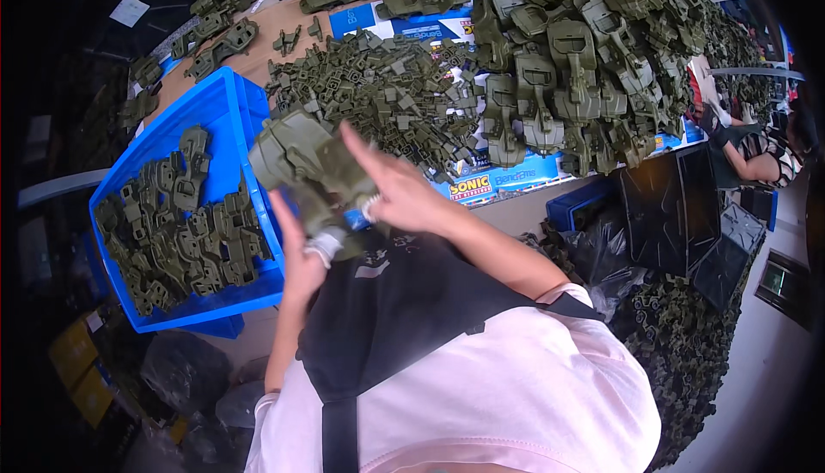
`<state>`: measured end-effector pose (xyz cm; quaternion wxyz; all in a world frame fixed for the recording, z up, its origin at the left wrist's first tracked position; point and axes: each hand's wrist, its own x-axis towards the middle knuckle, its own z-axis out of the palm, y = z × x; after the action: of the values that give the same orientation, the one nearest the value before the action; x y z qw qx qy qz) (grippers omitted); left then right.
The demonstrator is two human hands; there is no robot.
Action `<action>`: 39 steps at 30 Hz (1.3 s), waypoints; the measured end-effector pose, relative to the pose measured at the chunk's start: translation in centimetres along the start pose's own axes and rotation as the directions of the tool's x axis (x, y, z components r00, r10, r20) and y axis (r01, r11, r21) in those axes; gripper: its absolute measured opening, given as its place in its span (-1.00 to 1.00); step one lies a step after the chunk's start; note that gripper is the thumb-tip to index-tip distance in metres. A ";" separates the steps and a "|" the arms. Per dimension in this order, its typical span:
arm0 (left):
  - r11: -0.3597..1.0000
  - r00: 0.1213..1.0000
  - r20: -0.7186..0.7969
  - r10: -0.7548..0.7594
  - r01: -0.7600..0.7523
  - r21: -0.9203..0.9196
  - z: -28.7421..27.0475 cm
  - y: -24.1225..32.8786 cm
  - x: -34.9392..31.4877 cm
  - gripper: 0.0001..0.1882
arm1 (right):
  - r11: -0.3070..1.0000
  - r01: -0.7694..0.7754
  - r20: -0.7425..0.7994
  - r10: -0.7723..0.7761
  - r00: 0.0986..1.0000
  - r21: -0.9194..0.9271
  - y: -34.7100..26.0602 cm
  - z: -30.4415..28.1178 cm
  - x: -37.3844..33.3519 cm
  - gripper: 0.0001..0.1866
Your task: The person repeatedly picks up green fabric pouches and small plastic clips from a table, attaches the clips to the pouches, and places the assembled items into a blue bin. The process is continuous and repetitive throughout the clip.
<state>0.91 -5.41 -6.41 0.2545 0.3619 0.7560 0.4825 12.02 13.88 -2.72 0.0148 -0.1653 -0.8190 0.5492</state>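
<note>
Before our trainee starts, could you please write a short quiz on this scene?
1. What colour is the blurred part held between the left hand and right hand?
2. True or false: the blue bin stands at the person's left.
3. Which lies farther right: the pile of small parts or the pile of large parts?

Key: 1. Olive green. 2. True. 3. The pile of large parts.

Wearer's two hands, one large blue bin, at least one held part (blurred); small pieces past counting
</note>
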 end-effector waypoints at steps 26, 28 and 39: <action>0.602 0.819 0.554 -0.151 0.520 -0.605 -0.1 6.2 6.4 -0.41 | 0.869 0.300 -0.260 -0.418 0.870 -0.394 -1.1 -4.8 -3.3 -0.73; 0.712 0.827 0.554 -0.094 0.445 -0.543 0.0 6.4 6.5 -0.44 | 0.855 0.264 -0.239 -0.398 0.886 -0.446 -1.0 -4.8 -3.0 -0.73; 0.878 0.823 0.564 -0.075 0.323 -0.354 0.0 5.9 5.6 -0.38 | 0.884 0.255 -0.154 -0.336 0.929 -0.391 0.6 -3.3 -3.4 -0.58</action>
<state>-0.71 0.64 -1.18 0.5787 0.3324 0.5622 0.4884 16.06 16.11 -1.41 0.1574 -0.0966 -0.9155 0.3575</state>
